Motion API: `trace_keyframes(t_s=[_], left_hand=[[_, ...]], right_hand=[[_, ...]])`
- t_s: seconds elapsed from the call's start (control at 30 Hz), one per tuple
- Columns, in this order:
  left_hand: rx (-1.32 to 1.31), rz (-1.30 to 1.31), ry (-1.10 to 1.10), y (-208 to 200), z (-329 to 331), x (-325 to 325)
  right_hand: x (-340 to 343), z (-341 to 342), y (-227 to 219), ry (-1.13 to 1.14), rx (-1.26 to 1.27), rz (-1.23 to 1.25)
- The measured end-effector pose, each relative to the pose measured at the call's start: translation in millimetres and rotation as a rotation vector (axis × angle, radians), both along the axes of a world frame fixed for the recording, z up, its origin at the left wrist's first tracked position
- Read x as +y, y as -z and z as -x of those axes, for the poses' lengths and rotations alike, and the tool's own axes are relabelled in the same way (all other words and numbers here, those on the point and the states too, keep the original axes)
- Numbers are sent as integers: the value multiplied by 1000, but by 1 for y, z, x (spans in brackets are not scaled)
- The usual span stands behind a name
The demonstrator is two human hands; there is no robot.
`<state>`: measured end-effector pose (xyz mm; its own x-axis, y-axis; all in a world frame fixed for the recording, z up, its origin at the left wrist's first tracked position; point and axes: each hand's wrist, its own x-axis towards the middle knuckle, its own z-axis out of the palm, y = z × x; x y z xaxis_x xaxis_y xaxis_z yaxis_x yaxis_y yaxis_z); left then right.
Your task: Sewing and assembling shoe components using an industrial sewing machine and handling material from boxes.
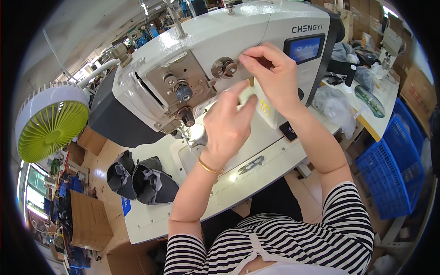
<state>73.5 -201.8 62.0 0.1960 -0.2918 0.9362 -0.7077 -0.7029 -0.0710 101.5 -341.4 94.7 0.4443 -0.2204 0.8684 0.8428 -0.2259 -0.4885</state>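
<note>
**Inspection note: both hands raised at the sewing machine's thread dial**

From my remote station I find two hands up at the front of the white-bodied industrial sewing machine [201, 48]. The right hand [271, 68] is narrowed to a thumb-and-forefinger pinch, by my judgement on the thin dark thread [268, 23] that drops to it from above. I take the fingertip hold to suit so fine a strand. The pinch sits just beside the round, shiny metal tension dial [220, 67], presumably so the strand lies close to it.

The left hand [229, 121] is lower, in front of the machine, its fingers bent and blurred; I cannot tell whether it holds anything.

Placement: the silver metal thread snips [252, 165] lie on the pale tabletop [197, 215] near its front edge, likely for easy reach. The dark grey fabric shoe uppers [156, 188] stand left of the sewing bed, seemingly to leave it free. The white-rimmed, lime-green-bladed fan [52, 130] is probably angled to cool the seat.

Count: one machine, one tension dial, one pair of snips, two uppers, one fan, one dark rectangular phone [288, 132].
</note>
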Motion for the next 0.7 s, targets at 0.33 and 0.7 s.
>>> trace_keyframes(t_s=[0.33, 0.7], left_hand=[[546, 197, 526, 41, -31, 9], [32, 186, 359, 61, -7, 35]], right_hand=[[-12, 24, 52, 60, 145, 267], [24, 56, 239, -150, 192, 1106]])
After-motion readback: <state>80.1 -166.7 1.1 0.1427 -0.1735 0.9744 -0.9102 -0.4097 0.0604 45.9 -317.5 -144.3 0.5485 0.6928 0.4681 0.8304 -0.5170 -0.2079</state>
